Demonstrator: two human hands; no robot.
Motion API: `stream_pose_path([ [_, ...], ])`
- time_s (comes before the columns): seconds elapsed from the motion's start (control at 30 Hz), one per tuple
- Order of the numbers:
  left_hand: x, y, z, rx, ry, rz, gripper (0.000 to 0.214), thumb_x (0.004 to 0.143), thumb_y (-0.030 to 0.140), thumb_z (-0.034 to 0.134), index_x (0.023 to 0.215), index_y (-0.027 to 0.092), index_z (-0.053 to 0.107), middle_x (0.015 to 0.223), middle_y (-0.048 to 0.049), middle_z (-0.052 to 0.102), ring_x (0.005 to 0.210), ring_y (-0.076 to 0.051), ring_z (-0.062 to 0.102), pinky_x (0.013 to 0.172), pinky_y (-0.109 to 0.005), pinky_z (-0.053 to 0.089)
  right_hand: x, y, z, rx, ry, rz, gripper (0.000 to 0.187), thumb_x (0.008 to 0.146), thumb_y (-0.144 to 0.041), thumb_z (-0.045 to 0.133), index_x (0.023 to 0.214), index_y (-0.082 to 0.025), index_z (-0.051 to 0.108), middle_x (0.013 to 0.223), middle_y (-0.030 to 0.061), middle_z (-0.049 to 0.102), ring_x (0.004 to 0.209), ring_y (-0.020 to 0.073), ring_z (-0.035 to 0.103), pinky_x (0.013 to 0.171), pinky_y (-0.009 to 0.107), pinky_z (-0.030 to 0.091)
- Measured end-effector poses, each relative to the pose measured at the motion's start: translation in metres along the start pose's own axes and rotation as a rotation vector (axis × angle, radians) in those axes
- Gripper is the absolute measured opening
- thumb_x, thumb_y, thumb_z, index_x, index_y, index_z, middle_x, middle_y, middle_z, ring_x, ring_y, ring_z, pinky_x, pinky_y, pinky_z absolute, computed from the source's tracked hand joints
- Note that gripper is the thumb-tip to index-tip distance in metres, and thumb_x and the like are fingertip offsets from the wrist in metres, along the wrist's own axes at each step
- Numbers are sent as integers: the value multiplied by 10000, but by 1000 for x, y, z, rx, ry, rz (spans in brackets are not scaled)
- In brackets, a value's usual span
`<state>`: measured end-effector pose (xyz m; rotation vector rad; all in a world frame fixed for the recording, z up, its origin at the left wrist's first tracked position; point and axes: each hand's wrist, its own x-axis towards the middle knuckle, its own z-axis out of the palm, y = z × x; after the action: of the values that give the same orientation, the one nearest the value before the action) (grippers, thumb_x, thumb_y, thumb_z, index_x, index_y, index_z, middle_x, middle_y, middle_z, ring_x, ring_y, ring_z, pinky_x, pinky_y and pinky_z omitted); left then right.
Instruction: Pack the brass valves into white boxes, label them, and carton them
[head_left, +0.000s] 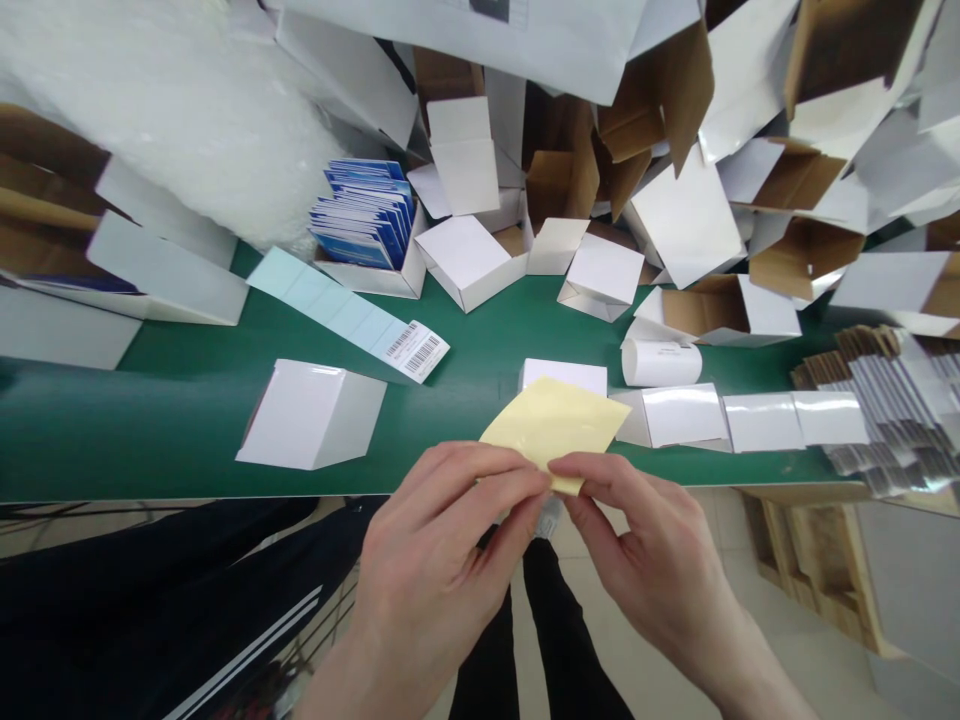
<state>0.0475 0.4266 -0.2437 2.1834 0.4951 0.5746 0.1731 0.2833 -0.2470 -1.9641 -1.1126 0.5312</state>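
A pale yellow sheet of paper point(559, 420) is held up over the front edge of the table. My left hand point(450, 540) pinches its lower edge between thumb and fingers. Close beside it, my right hand point(645, 540) pinches the same edge, the fingertips of both hands nearly touching. Just beneath the fingers shows a small pale piece with faint print point(550, 517), too small to name. Behind the sheet stands a small white box point(566, 374), partly hidden by it.
A white box point(300, 415) and a strip of barcode labels point(352, 315) lie left on the green table point(135, 410). Blue booklets point(364, 220) fill a carton behind. Right are a white roll point(661, 362), white boxes point(682, 415) and stacked flat cartons point(892, 400). Another person's leg point(187, 600) is at lower left.
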Motion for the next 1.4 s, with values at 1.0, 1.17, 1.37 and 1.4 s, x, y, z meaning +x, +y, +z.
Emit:
stream_pose_path([
  [1.0, 4, -90, 60, 140, 7, 247, 679, 908, 187, 725, 1499, 238, 396, 1402, -119, 651, 1380, -289, 565, 1136, -544, 501, 57, 83, 1, -169, 163, 28, 621, 956, -344, 675, 1517, -303, 412, 1423, 129, 629, 1337, 340, 592, 1106, 595, 508],
  [1.17, 44, -115, 80, 234, -219, 447, 737, 949, 242, 672, 1570, 202, 277, 1550, -144, 529, 1536, -308, 348, 1257, -595, 324, 29, 89, 12, -496, 14, -63, 535, 831, -205, 804, 1312, -208, 569, 1631, 201, 341, 1537, 441, 280, 1183, 687, 377],
  [1.37, 21, -130, 65, 257, -157, 435, 702, 965, 255, 661, 1569, 224, 305, 1502, -121, 584, 1482, -301, 444, 1233, -583, 387, 32, 96, 36, -509, 36, -176, 267, 950, -198, 669, 1207, -271, 670, 1505, 150, 502, 1449, 375, 422, 1150, 648, 437],
  [1.4, 12, -131, 61, 265, -108, 426, 713, 949, 234, 683, 1561, 225, 318, 1461, -116, 621, 1448, -300, 492, 1217, -580, 415, 29, 99, 41, -484, 50, -213, 259, 958, -222, 671, 1207, -294, 680, 1514, 126, 514, 1459, 366, 417, 1162, 662, 420],
])
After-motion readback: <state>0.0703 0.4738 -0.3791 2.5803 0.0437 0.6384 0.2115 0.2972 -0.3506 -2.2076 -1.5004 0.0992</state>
